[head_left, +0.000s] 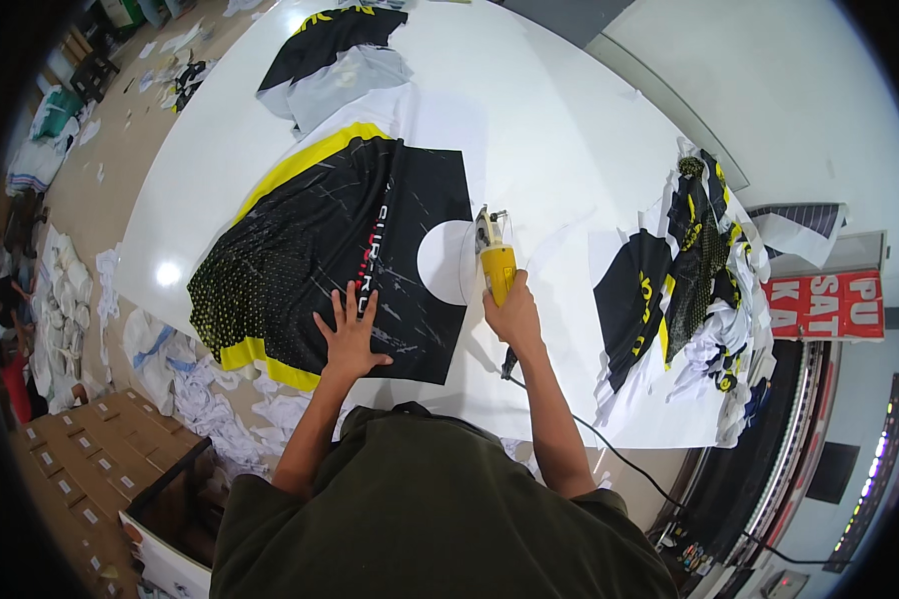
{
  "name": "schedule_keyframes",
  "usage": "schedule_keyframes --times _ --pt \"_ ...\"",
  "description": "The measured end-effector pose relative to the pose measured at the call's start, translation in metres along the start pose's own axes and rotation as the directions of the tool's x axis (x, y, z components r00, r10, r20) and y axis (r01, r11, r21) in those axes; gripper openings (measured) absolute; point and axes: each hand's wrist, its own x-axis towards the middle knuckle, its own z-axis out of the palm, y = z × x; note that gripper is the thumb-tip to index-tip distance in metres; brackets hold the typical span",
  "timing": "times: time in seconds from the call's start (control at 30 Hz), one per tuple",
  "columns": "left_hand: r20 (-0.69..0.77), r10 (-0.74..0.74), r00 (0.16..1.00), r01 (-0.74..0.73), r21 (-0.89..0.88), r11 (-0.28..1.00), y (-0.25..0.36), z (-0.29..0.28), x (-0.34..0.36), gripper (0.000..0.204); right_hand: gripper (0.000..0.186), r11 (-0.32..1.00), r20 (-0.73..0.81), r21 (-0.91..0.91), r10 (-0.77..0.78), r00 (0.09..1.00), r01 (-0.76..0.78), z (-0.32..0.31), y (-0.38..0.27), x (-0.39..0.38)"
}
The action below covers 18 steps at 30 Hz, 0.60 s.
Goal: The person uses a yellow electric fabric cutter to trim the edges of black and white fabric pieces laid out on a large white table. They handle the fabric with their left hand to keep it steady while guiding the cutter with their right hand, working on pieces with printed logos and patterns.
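A black printed fabric panel (pixel 300 230) with yellow edging lies spread on the white table. My left hand (pixel 351 339) rests flat on its near part, fingers spread. A half-round notch (pixel 448 262) opens in the panel's right edge, white showing inside it. Just right of that edge, my right hand (pixel 514 312) grips a yellow handheld electric fabric cutter (pixel 497 265) by its body, cutting head pointing away from me. A black cord (pixel 619 454) trails from the tool toward the lower right. Whether the blade touches cloth is too small to tell.
Another black and grey fabric piece (pixel 340 75) lies at the far end of the white table (pixel 559 130). Heaped black, yellow and white cloth (pixel 689 290) covers the right side. White scraps (pixel 210 409) litter the floor at left, near brown cartons (pixel 100 479).
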Motion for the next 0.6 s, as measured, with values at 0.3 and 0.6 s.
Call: schedule_keyframes --times 0.3,0.6 --pt "-0.004 -0.007 1.0 0.007 -0.018 1.0 0.0 -0.001 0.0 0.14 0.052 0.995 -0.017 -0.023 -0.093 0.996 0.093 -0.009 -0.007 0.054" --pt "-0.023 -0.007 1.0 0.007 -0.005 1.0 -0.002 -0.001 0.001 0.141 0.055 0.989 0.002 -0.024 -0.146 0.989 0.146 -0.014 -0.03 0.128"
